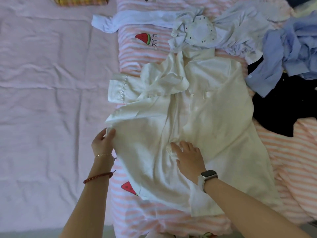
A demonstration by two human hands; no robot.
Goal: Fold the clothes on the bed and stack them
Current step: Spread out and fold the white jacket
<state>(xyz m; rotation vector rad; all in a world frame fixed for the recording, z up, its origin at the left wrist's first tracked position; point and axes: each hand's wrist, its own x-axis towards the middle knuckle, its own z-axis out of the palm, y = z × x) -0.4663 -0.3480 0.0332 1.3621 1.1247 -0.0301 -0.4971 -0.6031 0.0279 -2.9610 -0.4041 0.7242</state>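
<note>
- Currently the white shirt [197, 117] is lying spread out on the bed [42, 83], beside the unfolded pile
- left hand [103, 141] is pinching the shirt's left edge, likely starting a fold
- right hand [188, 157], grip spread, is pressing the shirt's middle, anchoring it

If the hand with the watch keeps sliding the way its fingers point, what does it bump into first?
The right hand points up and left across the cream shirt. It would probably meet the bunched fold by the shirt's folded-in sleeve first, though depth is hard to judge.
</note>
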